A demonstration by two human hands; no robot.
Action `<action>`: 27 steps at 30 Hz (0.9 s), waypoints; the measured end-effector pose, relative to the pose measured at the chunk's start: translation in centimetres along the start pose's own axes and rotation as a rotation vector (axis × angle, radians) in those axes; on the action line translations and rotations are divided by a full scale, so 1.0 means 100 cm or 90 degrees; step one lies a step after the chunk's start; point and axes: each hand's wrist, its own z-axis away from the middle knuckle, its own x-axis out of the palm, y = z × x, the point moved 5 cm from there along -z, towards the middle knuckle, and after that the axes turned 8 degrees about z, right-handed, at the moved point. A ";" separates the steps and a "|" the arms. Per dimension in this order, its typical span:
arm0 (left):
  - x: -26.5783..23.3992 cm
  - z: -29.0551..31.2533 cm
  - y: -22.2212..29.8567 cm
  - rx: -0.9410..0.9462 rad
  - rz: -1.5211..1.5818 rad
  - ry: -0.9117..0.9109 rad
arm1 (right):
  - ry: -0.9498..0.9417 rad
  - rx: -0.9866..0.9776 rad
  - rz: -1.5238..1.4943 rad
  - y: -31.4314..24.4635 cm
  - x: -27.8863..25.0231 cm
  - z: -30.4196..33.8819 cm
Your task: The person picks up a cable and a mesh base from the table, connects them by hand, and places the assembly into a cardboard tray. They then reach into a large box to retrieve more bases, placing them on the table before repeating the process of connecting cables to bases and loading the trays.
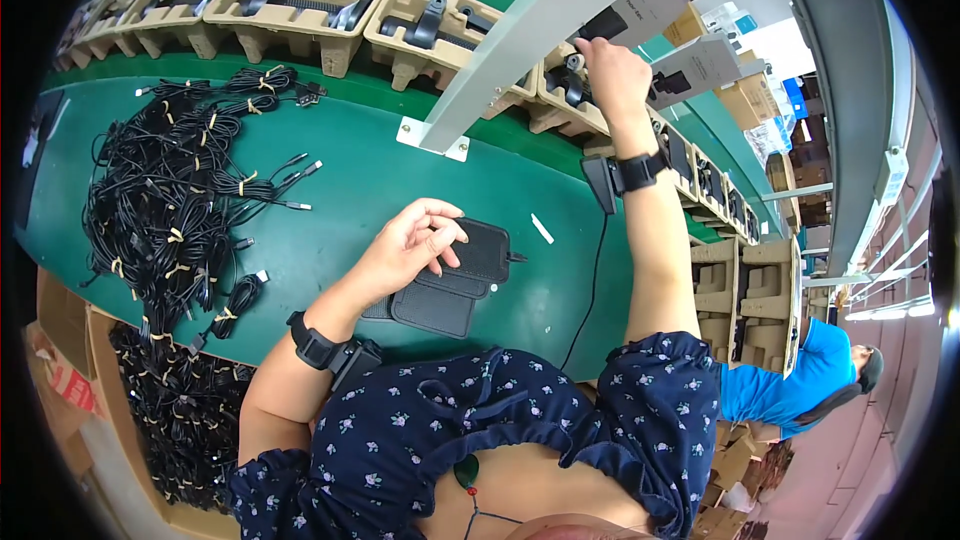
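Observation:
Over a small pile of flat black rectangular pads (435,309) hovers my left hand (415,243), its fingers loosely bent and apart, with nothing in them. The top pad (487,248) has a short dark tab or plug at its right edge. My right arm stretches far forward, past a grey metal post. There my right hand (617,78) is at a moulded pulp tray (556,100) holding black parts. Its fingers are bent together toward the tray; the hand's back hides most of them, and whatever they grip cannot be made out.
Bundled black cables (180,190) cover the green table's left side. More cables fill a carton (170,420) below. Pulp trays (300,15) line the far side. The grey post (520,50) rises between my hands. A person in blue (790,375) is at the right.

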 end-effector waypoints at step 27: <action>-0.015 -0.002 -0.010 0.054 -0.045 0.116 | -0.182 0.216 -0.301 -0.018 0.078 0.011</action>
